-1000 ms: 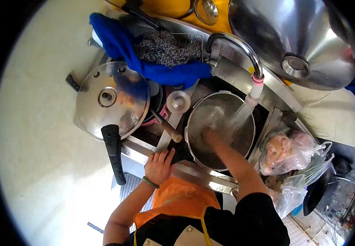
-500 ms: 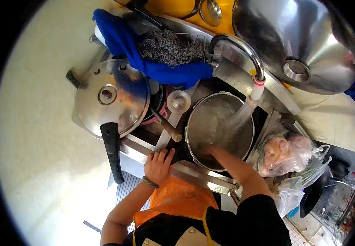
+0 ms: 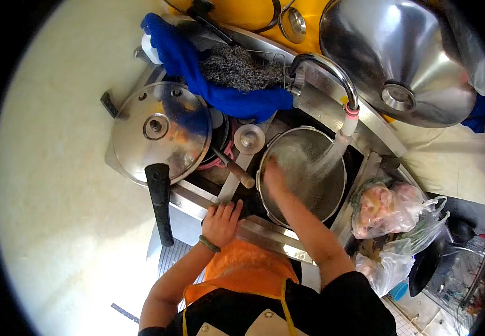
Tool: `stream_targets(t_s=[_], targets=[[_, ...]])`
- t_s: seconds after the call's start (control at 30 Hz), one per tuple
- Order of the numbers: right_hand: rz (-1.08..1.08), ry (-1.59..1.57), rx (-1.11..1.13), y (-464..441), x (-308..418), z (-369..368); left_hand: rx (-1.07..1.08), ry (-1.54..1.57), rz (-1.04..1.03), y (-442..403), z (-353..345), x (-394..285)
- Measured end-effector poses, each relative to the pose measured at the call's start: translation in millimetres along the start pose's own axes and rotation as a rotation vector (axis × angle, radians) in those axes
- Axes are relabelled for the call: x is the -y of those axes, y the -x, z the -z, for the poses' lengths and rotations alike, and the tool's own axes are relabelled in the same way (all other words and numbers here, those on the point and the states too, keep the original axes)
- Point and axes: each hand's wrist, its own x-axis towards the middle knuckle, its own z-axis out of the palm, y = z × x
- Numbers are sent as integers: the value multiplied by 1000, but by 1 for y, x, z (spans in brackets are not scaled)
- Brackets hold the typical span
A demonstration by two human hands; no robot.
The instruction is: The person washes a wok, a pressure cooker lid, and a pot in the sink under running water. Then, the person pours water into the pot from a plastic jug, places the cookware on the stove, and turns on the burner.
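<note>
The steel pot (image 3: 340, 199) was set in the sink (image 3: 279, 238), just beyond and to the right of the left hand (image 3: 222, 221). Its dark handle (image 3: 246, 210) was touched by that hand at the front edge, though it cannot be told whether the fingers were wrapped fully around it. The right hand (image 3: 274, 175) was lowered inside the pot, near the wall closest to the left hand; it was blurred, and whether anything was grasped in it cannot be told. To the right of that hand, a stream of water (image 3: 327, 159) was poured into the pot from the curved faucet (image 3: 332, 68). Just beyond the left hand's grip, a wooden handle (image 3: 241, 175) and a small round metal piece (image 3: 249, 139) were seen. To the left of that grip, a large lid (image 3: 181, 140) was laid with its black handle (image 3: 158, 204) turned nearward. Farther beyond, dark mesh (image 3: 237, 67) was heaped on a blue cloth (image 3: 242, 105). Right of both hands, plastic bags (image 3: 385, 210) were placed beside the sink.
</note>
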Motion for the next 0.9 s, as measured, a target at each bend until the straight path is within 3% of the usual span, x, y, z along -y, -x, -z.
stream_targets(t_s=[0.03, 0.1, 0.17, 0.2, 0.23, 0.27, 0.4, 0.5, 0.63, 0.7, 0.73, 0.83, 0.9], targets=[[70, -140, 108, 60, 27, 41, 9, 6, 4, 0, -1, -1], [-109, 63, 580, 119, 48, 108, 8, 25, 17, -1, -1, -1], [65, 328, 753, 139, 0, 154, 0, 35, 17, -2, -1, -1], [-2, 541, 941, 132, 12, 190, -8, 35, 15, -1, -2, -1], [734, 1055, 1076, 108, -82, 197, -15, 32, 15, -1, -2, -1], [122, 960, 876, 91, -71, 228, -31, 33, 7, 0, -3, -1], [534, 1494, 410, -18, -52, 260, -27, 33, 11, -4, -2, -4], [64, 641, 305, -15, -70, 237, 14, 43, 29, 3, -3, -7], [37, 1014, 1121, 71, -45, 164, -11, 39, 20, -1, -3, -5], [118, 468, 993, 78, -100, 56, 17, 34, 25, -3, 0, -6], [191, 401, 865, 73, -90, 23, 32, 31, 28, -4, 0, -6], [489, 875, 359, 19, -89, -25, 49, 26, 31, -4, -4, -5], [492, 1135, 191, -17, -117, -3, 42, 18, 26, -5, -5, -6]])
